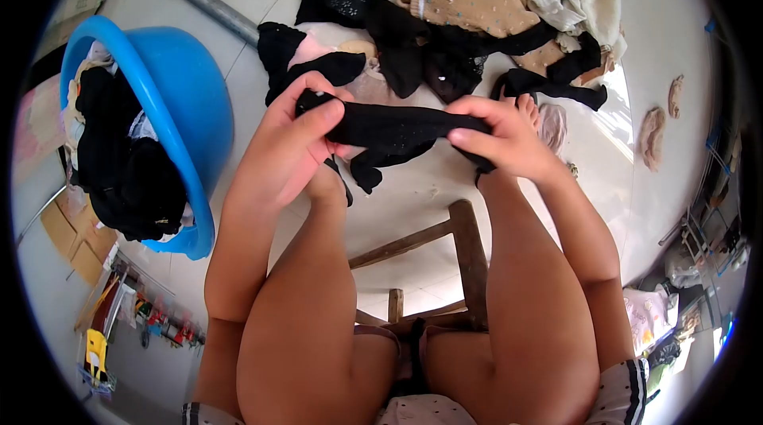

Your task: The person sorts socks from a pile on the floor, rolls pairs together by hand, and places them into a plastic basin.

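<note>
A black sock (397,127) is stretched sideways between my two hands, above the floor in front of my knees. My left hand (298,127) pinches one end, thumb on top and fingers behind. The other end is gripped by my right hand (497,135), its thumb lying along the fabric. A dark flap of cloth hangs down beneath the middle of the sock; whether it is a second sock I cannot tell. Just beyond my hands lies a pile of black socks (397,31) and other garments, including a tan sock (477,7) with small coloured dots.
On the left stands a blue tub (179,91) filled with dark and light clothes (131,155). A metal pole (191,0) runs behind it. Small beige socks (652,139) lie on the tiled floor at right. A wooden stool frame (469,262) shows between my legs.
</note>
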`<act>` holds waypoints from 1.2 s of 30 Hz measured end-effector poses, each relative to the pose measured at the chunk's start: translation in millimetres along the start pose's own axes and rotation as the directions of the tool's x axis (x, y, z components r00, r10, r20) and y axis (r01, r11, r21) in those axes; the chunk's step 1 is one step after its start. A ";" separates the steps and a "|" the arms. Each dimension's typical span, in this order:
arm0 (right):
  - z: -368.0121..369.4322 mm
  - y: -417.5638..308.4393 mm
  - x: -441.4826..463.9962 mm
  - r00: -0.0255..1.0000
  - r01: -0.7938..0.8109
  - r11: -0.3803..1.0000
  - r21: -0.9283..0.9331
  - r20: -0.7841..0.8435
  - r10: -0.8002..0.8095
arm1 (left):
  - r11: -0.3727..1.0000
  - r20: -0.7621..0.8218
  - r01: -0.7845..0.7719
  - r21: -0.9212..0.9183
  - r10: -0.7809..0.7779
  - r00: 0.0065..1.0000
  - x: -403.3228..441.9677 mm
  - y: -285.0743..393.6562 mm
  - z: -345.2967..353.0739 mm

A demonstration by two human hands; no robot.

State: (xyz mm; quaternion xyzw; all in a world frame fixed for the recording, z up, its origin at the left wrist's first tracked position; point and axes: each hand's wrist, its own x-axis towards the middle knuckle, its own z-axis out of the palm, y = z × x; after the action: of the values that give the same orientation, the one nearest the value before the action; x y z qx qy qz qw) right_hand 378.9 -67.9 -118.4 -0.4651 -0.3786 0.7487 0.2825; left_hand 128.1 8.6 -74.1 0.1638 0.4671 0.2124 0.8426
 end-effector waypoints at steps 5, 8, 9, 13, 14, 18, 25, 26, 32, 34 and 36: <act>-36.8 -1.6 -26.9 0.954 -0.223 0.954 0.200 -0.159 0.256 | 0.993 -0.158 -0.115 -0.013 0.112 0.981 6.8 -4.9 -9.3; -51.3 5.9 -35.3 0.929 -0.253 0.913 0.320 -0.183 0.322 | 0.997 -0.183 -0.080 0.004 0.079 0.980 8.3 -7.1 -15.6; -52.2 5.5 -36.0 0.930 -0.241 0.906 0.348 -0.183 0.317 | 0.996 -0.201 -0.084 0.023 0.087 0.976 8.6 -8.7 -16.7; -59.1 11.0 -37.1 0.892 -0.293 0.840 0.456 -0.185 0.412 | 0.985 -0.317 -0.141 0.100 0.166 0.934 11.5 -9.0 -10.4; -58.5 16.3 -35.8 0.873 -0.298 0.877 0.376 -0.265 0.410 | 0.982 -0.343 -0.144 0.119 0.177 0.923 11.1 -8.1 -12.2; -63.6 56.1 -32.5 0.775 -0.367 0.845 -0.389 -0.630 0.046 | 0.964 -0.445 -0.205 0.171 0.262 0.856 8.7 -1.2 -23.5; 15.2 63.7 15.9 0.909 -0.384 0.573 -0.724 -0.189 0.372 | 0.905 -0.370 -0.342 0.253 0.417 0.830 -2.5 8.9 -21.5; 19.8 80.5 19.5 0.944 -0.306 0.630 -0.714 -0.143 0.296 | 0.901 -0.328 -0.355 0.249 0.423 0.845 -2.3 7.7 -18.3; 5.3 57.1 6.1 0.991 -0.115 0.992 0.058 -0.056 0.118 | 0.930 -0.276 -0.278 0.242 0.341 0.899 -1.6 -0.3 -16.4; -5.3 37.1 0.0 0.983 -0.017 0.910 0.414 -0.159 0.091 | 0.937 -0.317 -0.253 0.240 0.322 0.892 -2.3 -0.7 -15.6; -18.8 24.8 -5.4 0.940 0.083 0.815 0.573 -0.316 0.126 | 0.943 -0.335 -0.245 0.227 0.312 0.889 -2.4 -0.6 -15.0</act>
State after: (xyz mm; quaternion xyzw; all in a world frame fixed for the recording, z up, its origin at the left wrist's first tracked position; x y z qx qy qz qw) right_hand 396.5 -80.1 -141.7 -0.4834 -0.0734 0.7396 0.4625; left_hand 114.3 8.0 -80.3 0.2617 0.6045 0.3154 0.6831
